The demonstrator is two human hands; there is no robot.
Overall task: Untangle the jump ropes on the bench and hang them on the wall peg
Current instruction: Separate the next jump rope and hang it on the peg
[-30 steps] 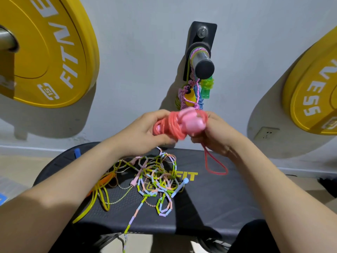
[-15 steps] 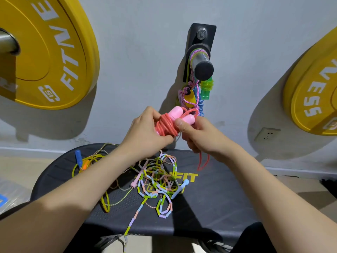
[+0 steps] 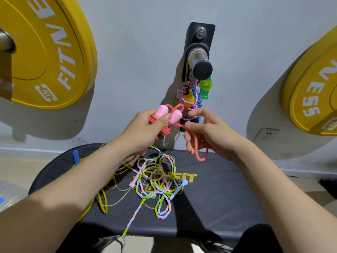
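Two pink handles (image 3: 162, 110) upright in left hand (image 3: 144, 130); right hand (image 3: 209, 132) pinches cord (image 3: 197, 156).

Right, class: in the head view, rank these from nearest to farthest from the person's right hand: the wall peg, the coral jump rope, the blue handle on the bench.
1. coral jump rope, pinched in the right hand.
2. wall peg, above it on the wall.
3. blue handle, far left end of the bench.

The big round yellow weight plate (image 3: 45, 57) at left is cut off; a forearm (image 3: 54, 207) hides part of the glossy yellow cord (image 3: 104, 211)
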